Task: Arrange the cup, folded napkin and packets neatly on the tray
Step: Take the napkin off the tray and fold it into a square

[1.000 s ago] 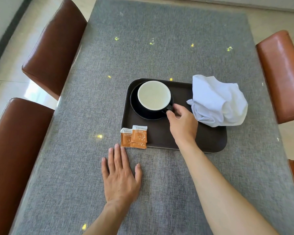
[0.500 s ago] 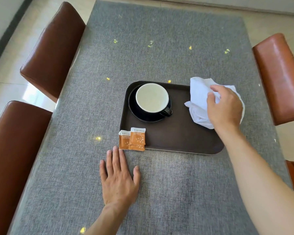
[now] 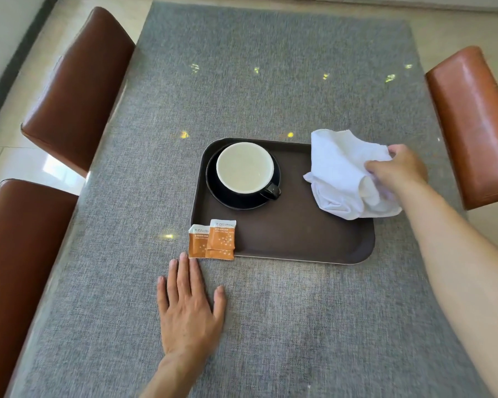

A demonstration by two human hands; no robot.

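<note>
A dark brown tray (image 3: 299,234) lies in the middle of the grey table. In its far left corner a black cup (image 3: 245,168) with a pale inside stands on a black saucer (image 3: 239,201). A crumpled white napkin (image 3: 339,170) rests over the tray's far right edge, and my right hand (image 3: 397,169) grips its right side. Orange packets (image 3: 213,239) overlap at the tray's near left corner, partly on the rim and partly on the table. My left hand (image 3: 189,305) lies flat on the table just below the packets, fingers spread.
The table (image 3: 270,81) has a grey woven cover. Two brown leather chairs (image 3: 78,87) stand along the left side and one (image 3: 475,122) on the right. Tiled floor shows beyond the table edges.
My right hand left the cup's handle, moved right to the napkin and took hold of its right side. The left hand stayed flat on the table.
</note>
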